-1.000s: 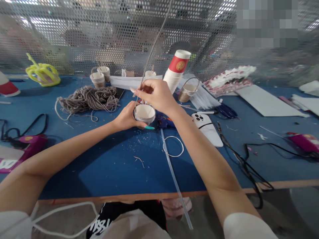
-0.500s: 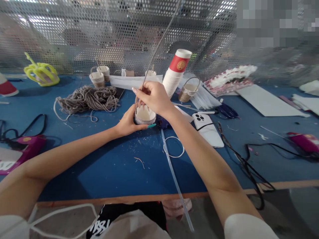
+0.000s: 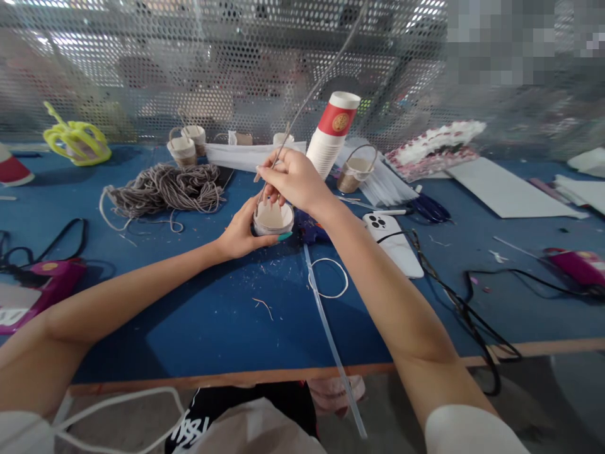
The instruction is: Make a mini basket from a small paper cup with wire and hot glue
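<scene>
My left hand (image 3: 241, 233) is wrapped round the left side of a small white paper cup (image 3: 273, 219), its teal-nailed thumb along the front. The cup's open mouth faces up. Above the rim, my right hand (image 3: 295, 180) pinches a long thin grey-brown stem (image 3: 307, 98). Its lower end meets the cup's left side near my left fingertips, and its upper end rises to the upper right in front of the mesh. Just right of the cup, partly behind my right forearm, lies a dark blue glue gun (image 3: 312, 230), with a clear glue stick (image 3: 331, 334) stretching past the table edge.
Left are a grey yarn bundle (image 3: 165, 188), a yellow basket (image 3: 78, 142) and a magenta glue gun (image 3: 57, 284). Behind stand stacked cups (image 3: 333, 129) and a small handled basket (image 3: 355, 173). A phone (image 3: 394, 246) and black cables (image 3: 454, 296) lie right.
My right hand has shifted slightly, and the stem now leans further right, its upper end having swung rightward. My left hand still holds the cup in nearly the same place.
</scene>
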Available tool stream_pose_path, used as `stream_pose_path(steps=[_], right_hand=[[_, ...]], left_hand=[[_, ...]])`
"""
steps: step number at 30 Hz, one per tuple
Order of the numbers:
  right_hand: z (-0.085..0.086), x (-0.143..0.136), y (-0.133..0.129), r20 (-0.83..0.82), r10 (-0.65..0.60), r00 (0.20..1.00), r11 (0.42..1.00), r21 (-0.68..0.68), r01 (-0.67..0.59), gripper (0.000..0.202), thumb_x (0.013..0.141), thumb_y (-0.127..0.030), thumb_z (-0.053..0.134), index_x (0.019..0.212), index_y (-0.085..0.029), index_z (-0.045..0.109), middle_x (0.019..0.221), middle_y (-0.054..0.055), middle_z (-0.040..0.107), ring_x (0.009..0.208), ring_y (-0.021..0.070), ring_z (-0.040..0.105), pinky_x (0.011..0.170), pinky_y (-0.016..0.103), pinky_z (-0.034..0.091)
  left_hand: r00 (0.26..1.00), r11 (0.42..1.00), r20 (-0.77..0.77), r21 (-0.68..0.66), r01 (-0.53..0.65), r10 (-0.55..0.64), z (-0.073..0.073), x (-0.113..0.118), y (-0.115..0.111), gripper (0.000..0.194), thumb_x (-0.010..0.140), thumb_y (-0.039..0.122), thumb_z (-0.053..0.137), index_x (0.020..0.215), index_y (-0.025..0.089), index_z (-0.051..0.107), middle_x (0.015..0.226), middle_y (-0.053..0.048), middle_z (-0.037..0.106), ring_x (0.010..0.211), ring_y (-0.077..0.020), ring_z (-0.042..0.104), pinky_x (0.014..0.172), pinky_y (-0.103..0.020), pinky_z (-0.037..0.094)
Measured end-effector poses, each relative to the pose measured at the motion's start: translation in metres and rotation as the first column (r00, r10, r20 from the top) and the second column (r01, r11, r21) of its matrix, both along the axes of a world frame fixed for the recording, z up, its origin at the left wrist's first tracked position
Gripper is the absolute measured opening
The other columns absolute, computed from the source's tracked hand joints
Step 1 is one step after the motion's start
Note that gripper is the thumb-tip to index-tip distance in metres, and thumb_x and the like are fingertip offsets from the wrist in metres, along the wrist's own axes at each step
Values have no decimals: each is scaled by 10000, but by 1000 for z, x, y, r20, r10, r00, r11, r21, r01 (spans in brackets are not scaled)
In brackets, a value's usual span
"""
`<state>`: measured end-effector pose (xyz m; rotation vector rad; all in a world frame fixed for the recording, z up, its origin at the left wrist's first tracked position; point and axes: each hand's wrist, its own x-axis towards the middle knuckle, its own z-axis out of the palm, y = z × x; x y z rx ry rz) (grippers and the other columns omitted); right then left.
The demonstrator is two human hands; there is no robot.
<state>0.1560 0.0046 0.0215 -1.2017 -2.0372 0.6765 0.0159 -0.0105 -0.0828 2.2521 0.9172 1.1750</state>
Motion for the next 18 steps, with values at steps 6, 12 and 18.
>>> stream_pose_path(steps=[6, 12, 18], right_hand=[[11, 4, -8, -90, 115, 989, 993, -27, -118, 324, 877, -467, 491, 747, -174, 540, 588, -7, 547, 515, 90, 560, 471, 212, 479], [20, 5, -16, -165, 137, 977, 990, 37, -133, 378, 840, -542, 494, 771, -173, 542, 581, -23, 547, 543, 83, 577, 460, 176, 461], [23, 8, -15, -197, 141, 970, 981, 156, -111, 412, 786, -573, 537, 692, -172, 535, 620, -16, 600, 564, 89, 607, 493, 194, 475]], left_hand=[[996, 993, 49, 91, 70, -75, -4, -2, 4, 775, 730, 584, 598, 1337, 173, 348, 1228, -150, 502, 1155, -306, 489, 1001, -486, 403], [994, 967, 102, 247, -66, 42, 22, -13, 10, 502, 857, 546, 436, 1215, 195, 464, 1091, -95, 492, 1039, -219, 514, 850, -353, 498], [973, 896, -154, 435, -91, 173, 71, -23, 3, 369, 793, 438, 589, 999, 133, 580, 911, -77, 583, 861, -192, 577, 762, -342, 512]])
